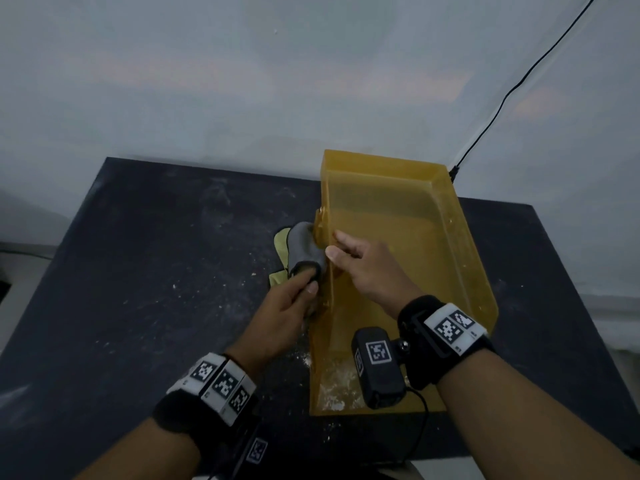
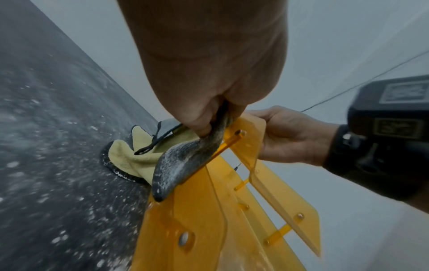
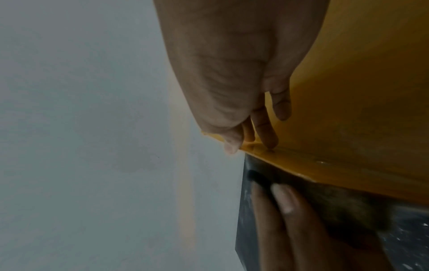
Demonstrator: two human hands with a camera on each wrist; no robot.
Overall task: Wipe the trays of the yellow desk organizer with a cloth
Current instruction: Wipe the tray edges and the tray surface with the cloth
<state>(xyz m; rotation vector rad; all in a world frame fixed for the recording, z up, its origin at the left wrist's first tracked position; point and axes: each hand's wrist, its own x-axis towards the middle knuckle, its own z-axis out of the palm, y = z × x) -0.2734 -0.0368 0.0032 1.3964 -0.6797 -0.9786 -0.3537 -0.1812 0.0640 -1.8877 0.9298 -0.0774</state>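
The organizer stands on the table, long axis running away from the person. The left hand pinches the cloth against its left wall; the right hand grips that wall's rim, seemingly steadying it.

- The place looked like a bare workroom or test corner, though the frames did not say for certain.
- A dark table, dusted with white specks, stood against a plain pale wall.
- A black cable ran down the wall to the table's far right corner.
- Tagged bands and a small camera sat on the wrists.
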